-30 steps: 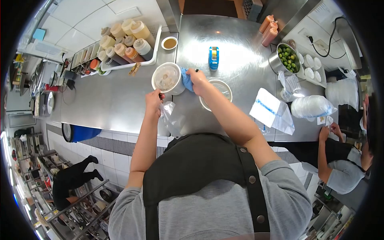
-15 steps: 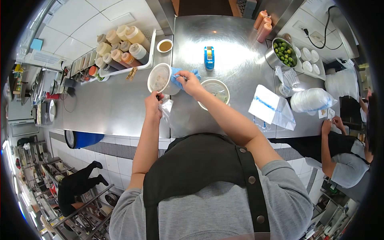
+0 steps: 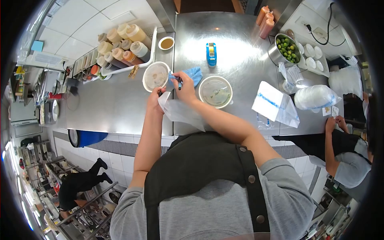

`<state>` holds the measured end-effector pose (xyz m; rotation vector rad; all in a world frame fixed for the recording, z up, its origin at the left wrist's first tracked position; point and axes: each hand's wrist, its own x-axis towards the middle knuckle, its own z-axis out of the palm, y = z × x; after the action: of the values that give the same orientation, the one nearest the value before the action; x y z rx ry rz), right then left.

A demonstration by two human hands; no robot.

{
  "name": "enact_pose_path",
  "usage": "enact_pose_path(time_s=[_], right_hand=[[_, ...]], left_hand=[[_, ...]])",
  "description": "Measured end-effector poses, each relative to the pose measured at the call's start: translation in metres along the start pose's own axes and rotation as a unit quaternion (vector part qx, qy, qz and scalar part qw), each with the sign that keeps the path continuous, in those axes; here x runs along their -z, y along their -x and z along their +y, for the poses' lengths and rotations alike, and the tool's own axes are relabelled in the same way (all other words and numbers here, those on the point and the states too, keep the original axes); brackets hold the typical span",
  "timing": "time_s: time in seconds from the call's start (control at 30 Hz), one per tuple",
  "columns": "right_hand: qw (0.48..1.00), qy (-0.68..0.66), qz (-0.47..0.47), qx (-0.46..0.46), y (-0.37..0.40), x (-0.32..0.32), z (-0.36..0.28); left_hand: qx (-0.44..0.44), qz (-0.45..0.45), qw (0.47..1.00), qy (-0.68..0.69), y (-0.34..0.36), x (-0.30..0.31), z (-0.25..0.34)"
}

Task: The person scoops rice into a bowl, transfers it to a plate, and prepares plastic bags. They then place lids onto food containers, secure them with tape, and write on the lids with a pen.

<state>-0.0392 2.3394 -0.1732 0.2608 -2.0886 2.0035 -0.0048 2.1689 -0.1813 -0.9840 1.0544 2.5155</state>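
Observation:
My left hand (image 3: 155,99) is closed on a translucent plastic bag (image 3: 180,112), with a small dark object showing by its fingers. Just above it stands a white lidded container (image 3: 156,76). My right hand (image 3: 185,87) holds a dark marker (image 3: 180,83) in closed fingers, close to the container's right side. Under and beside that hand lies a blue cloth (image 3: 193,75). A second lidded bowl (image 3: 215,92) with something green inside rests on the steel counter (image 3: 236,116) to the right. Above it is a blue tape dispenser (image 3: 211,55).
Sauce bottles fill a white tray (image 3: 150,54) at the left, near a cup of brown liquid (image 3: 166,43). At the right are a pot of limes (image 3: 276,54), white bags (image 3: 266,101) and wrapped lids (image 3: 316,97). A co-worker (image 3: 348,160) stands far right; another person (image 3: 80,186) is lower left.
My right hand has moved left and down off the blue cloth, and the marker now shows. The plastic bag is spread out to the right. The lidded container sits slightly left and looks less tilted.

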Motion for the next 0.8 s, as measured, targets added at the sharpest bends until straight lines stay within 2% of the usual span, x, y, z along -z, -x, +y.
enact_pose_path(time_s=[0.1,0.2,0.27,0.37,0.43,0.57,0.6,0.67,0.7,0.73,0.8], right_hand=[[0.999,0.020,0.046,-0.010,0.008,-0.009,0.015],[0.996,0.079,0.011,-0.042,0.011,-0.007,0.038],[0.995,0.057,0.024,-0.073,0.008,-0.003,0.042],[0.993,0.014,0.066,-0.093,0.005,-0.005,0.029],[0.991,0.027,0.075,-0.107,0.015,-0.007,0.024],[0.994,0.094,0.030,-0.047,0.025,-0.005,0.047],[0.993,0.098,0.037,-0.050,0.024,-0.005,0.048],[0.993,0.078,0.052,-0.072,0.020,0.001,0.040],[0.993,0.051,0.061,-0.091,0.016,0.005,0.025],[0.991,0.022,0.072,-0.111,0.015,0.006,0.016],[0.993,-0.001,0.092,-0.076,0.016,0.002,0.014]], left_hand=[[0.012,-0.006,1.000,-0.007,-0.001,-0.008,-0.008],[0.033,0.006,0.999,-0.010,-0.003,-0.005,-0.014],[0.063,-0.011,0.998,-0.007,-0.008,-0.001,-0.011],[0.061,-0.013,0.998,0.012,-0.007,-0.006,-0.016],[0.040,0.020,0.999,-0.021,0.001,-0.013,-0.021],[0.018,0.061,0.996,-0.056,0.013,-0.031,-0.022],[0.038,0.018,0.992,-0.122,0.013,-0.022,-0.018],[0.078,-0.068,0.964,-0.247,0.012,0.002,-0.006],[0.083,-0.057,0.925,-0.366,0.034,-0.007,0.004],[0.023,0.009,0.887,-0.461,0.041,0.000,0.008],[-0.099,0.133,0.758,-0.631,0.048,0.007,0.021]])
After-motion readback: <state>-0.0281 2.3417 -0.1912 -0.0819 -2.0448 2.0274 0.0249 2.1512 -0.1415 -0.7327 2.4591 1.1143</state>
